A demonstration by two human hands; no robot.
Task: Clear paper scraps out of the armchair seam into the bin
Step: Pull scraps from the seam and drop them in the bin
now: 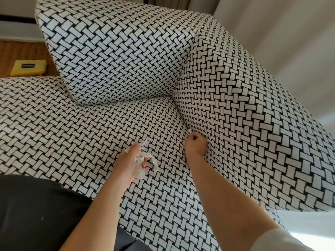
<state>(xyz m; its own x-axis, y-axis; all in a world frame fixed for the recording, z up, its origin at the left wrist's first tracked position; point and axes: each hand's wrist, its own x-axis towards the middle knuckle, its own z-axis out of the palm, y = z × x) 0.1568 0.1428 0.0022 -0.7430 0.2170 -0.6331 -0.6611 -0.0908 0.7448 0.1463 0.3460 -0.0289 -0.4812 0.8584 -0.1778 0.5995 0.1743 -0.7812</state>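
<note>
The armchair [112, 124] is covered in black-and-white woven-pattern fabric, with a seam [183, 116] running between the seat and the right arm. My left hand [129, 163] holds a bunch of crumpled white paper scraps [145, 158] above the seat. At the seam, my right hand [195, 144] has its fingers curled and pinches a small white paper scrap [189, 130] that sticks out of the gap. No bin is in view.
A back cushion [116, 51] leans at the rear of the seat. The padded right arm [253, 115] rises beside my right hand. A yellow box [29, 67] lies on a woven brown surface at the far left. Pale curtains [281, 24] hang behind.
</note>
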